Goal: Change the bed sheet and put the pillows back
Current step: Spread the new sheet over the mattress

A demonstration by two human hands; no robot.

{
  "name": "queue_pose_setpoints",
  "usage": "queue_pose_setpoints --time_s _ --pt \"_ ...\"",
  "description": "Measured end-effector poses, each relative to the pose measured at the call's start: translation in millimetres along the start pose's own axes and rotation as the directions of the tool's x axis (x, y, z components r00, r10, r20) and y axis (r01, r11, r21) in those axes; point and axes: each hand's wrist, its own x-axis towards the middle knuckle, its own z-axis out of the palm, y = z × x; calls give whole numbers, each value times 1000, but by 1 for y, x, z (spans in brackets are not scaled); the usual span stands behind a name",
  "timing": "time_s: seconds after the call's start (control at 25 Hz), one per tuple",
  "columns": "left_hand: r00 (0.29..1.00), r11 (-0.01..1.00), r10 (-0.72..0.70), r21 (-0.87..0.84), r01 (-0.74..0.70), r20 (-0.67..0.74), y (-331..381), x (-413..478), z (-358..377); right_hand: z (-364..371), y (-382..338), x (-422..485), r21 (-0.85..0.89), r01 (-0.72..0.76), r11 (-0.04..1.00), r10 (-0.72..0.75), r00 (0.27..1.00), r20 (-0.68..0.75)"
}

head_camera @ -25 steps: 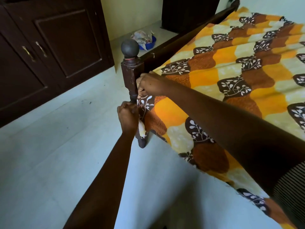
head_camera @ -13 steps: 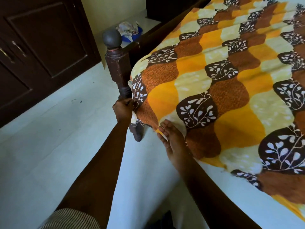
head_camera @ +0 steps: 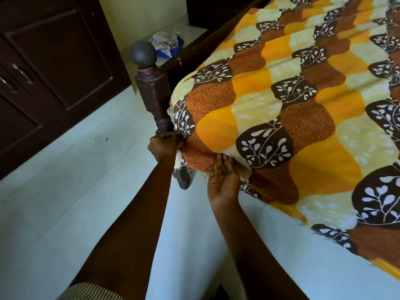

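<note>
Nothing here can be read as words, labels or numbers (the bed sheet [head_camera: 281, 118] above the right hand [head_camera: 223, 181] carries only a leaf print).

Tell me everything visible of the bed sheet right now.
The bed sheet is thin-looking fabric printed in orange, yellow and brown wavy patches with white leaf sprigs. It lies spread out, lightly creased, its edge hanging down the side. The left hand grips its corner beside the bedpost; the right hand, fingers straight, touches the hanging edge.
</note>
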Motion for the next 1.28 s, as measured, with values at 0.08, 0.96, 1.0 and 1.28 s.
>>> queue_pose_setpoints --time_s 0.08,0.96,1.0,1.28 --pt "1000 998 -18 -63 19 13 8 -2 2 4 -4 1 10 -13 1000 13 1000 23" --pt "847 661 -433 -530 531 308 -23 -24 -14 6 -27 0 -24 -104 994 107 986 126" --pt "847 682 -426 -502 532 318 -22 -18 -12 6 -27 0 -41 -107 993 111 987 115" --pt "729 252 -333 -688 680 598 2 -9 -9 4 -30 0 -32 -114 993 117 981 153"
